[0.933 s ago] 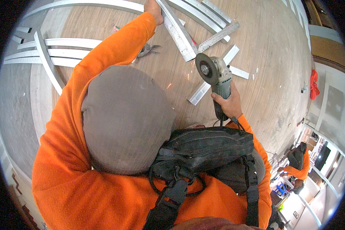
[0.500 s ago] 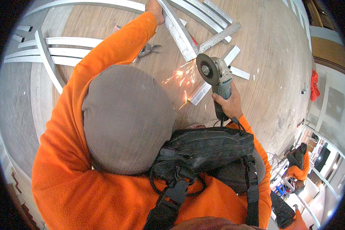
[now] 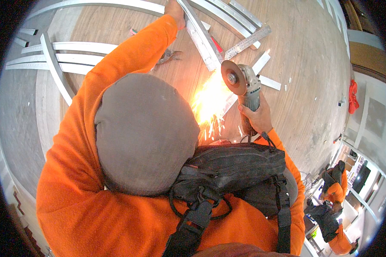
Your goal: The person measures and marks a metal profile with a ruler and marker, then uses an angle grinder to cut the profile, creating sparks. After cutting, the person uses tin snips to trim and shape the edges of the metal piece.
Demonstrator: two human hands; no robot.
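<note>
My right hand [image 3: 258, 115] is wrapped round the body of an angle grinder [image 3: 249, 94]. Its cutting disc [image 3: 234, 78] meets the near end of a light metal channel [image 3: 201, 40], and a bright spray of sparks [image 3: 210, 100] pours from there toward me. At the top of the view my left hand [image 3: 174, 13] grips the far part of that channel against the floor; its fingertips are partly hidden. A short metal offcut [image 3: 228, 105] lies under the grinder, half lost in the glare.
Several metal channels [image 3: 79, 47] lie at the left, others [image 3: 231, 19] at the top right. Snips [image 3: 169, 55] and a perforated strip [image 3: 248, 41] rest on the wooden floor [image 3: 304, 85]. A black bag [image 3: 231, 165] hangs at my front. People in orange [image 3: 341, 188] are at the lower right.
The sparks have grown from a thin scatter into a large bright burst. Both hands keep nearly the same place. The people at the lower right have shifted.
</note>
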